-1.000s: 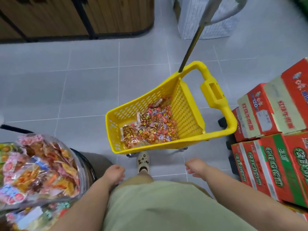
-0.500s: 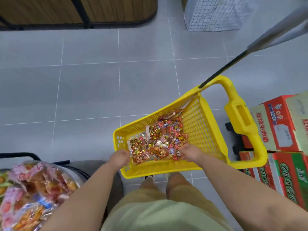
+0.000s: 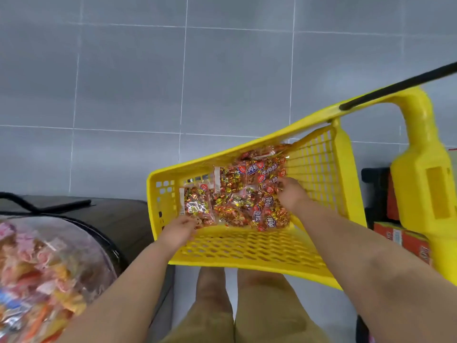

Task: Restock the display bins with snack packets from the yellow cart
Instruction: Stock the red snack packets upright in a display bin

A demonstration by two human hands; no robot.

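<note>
The yellow cart [image 3: 247,251] stands on the floor in front of me, tilted, with several clear snack packets [image 3: 237,194] of red and gold sweets lying in its bottom. My left hand [image 3: 179,231] reaches over the cart's near wall and pinches the near corner of the leftmost packet [image 3: 196,206]. My right hand [image 3: 290,194] is deeper inside, fingers curled down into the packets on the right side. A display bin [image 3: 37,268] with a clear cover and colourful snacks sits at the lower left.
The cart's thick yellow handle [image 3: 420,169] rises at the right, with a black pole [image 3: 395,85] running off the frame. Red cartons [image 3: 400,238] are stacked behind it. A dark grey stand [image 3: 111,214] lies left of the cart. Grey floor tiles stretch beyond.
I have bent lower over the cart. Both hands went from hanging above my lap to over the near wall and down onto the packets.
</note>
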